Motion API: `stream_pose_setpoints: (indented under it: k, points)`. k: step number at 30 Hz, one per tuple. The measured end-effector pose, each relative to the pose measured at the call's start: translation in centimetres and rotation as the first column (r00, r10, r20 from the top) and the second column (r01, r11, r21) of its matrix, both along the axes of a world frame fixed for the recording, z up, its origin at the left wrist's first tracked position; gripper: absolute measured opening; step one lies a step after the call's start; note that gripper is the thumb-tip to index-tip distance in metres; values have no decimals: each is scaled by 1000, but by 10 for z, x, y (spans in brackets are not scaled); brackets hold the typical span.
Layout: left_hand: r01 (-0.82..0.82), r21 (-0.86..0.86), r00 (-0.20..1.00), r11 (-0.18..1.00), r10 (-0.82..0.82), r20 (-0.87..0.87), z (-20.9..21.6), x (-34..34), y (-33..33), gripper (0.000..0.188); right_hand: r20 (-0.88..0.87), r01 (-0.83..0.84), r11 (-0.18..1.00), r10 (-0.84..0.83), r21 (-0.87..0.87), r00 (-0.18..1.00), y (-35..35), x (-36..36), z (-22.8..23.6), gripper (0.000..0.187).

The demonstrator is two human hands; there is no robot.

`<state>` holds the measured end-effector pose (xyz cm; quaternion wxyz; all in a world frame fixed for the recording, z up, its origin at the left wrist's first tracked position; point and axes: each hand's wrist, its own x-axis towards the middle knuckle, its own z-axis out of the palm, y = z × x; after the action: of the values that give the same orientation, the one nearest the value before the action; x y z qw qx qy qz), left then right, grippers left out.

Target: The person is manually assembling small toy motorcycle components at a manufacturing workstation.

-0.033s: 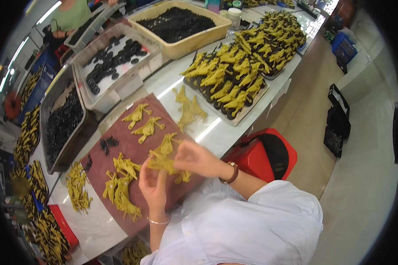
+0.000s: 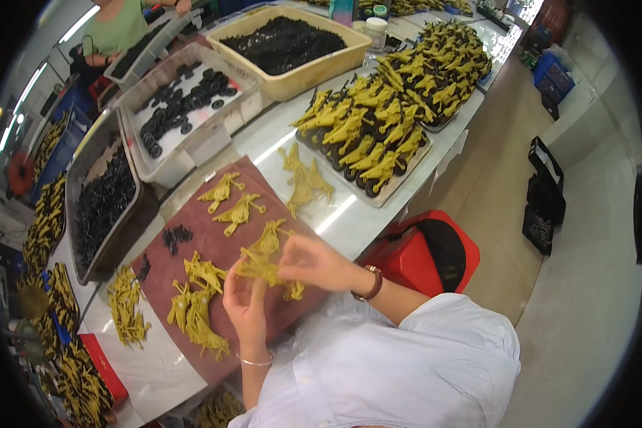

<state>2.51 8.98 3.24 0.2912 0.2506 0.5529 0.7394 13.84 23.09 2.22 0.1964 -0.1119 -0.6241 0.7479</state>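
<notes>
Over the reddish-brown mat (image 2: 225, 253), my left hand (image 2: 246, 303) pinches a yellow plastic toy part (image 2: 259, 267) shaped like a bike frame. At its right end, my right hand (image 2: 314, 264) has its fingertips pressed together. What they hold is too small or blurred to make out. Just beyond, another yellow part (image 2: 269, 237) lies on the mat and is partly covered by the held one. Two similar parts (image 2: 239, 212) rest farther up. A heap of yellow parts (image 2: 196, 310) sits left of my left hand, and small black pieces (image 2: 176, 237) lie behind that heap.
Thin yellow pieces (image 2: 127, 307) are piled left of the mat. Bins of black wheels (image 2: 203, 89), black pieces (image 2: 103, 203) and fine black parts (image 2: 285, 43) stand beyond. A tray (image 2: 391, 191) carries yellow bikes with black wheels. A red stool (image 2: 399, 255) is at right; a person (image 2: 118, 28) stands far left.
Both my hands keep almost the same place around the yellow part. The view has shifted slightly. At the far left, the other person's arm shows more above a bin.
</notes>
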Motion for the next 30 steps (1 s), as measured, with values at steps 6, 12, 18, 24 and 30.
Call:
stream_pose_setpoints:
  k: [6, 12, 18, 24, 30]
  points:
    - [-22, 115, 952, 993, -14, 305, -12, -16, -23, 30, -53, -211, 969, 218, 126, 974, -8, -2, 12, 18]
    - [-160, 76, 922, 984, 121, 368, -9, -12, -23, 28, 46, -221, 741, 249, 634, 967, -12, -6, 24, 18]
    - [-84, 77, 910, 993, 108, -401, 6, -4, -34, 17, -202, 142, 782, -22, 606, 979, -23, -15, 18, 16]
    - [-138, -46, 869, 989, 99, -484, 14, -1, -45, 15, -140, 31, 786, 71, 618, 988, -34, -13, 24, 17]
    - [-423, -93, 474, 901, 133, -870, 15, 7, -43, 12, -129, 35, 708, 80, 706, 988, -20, -22, 28, 14]
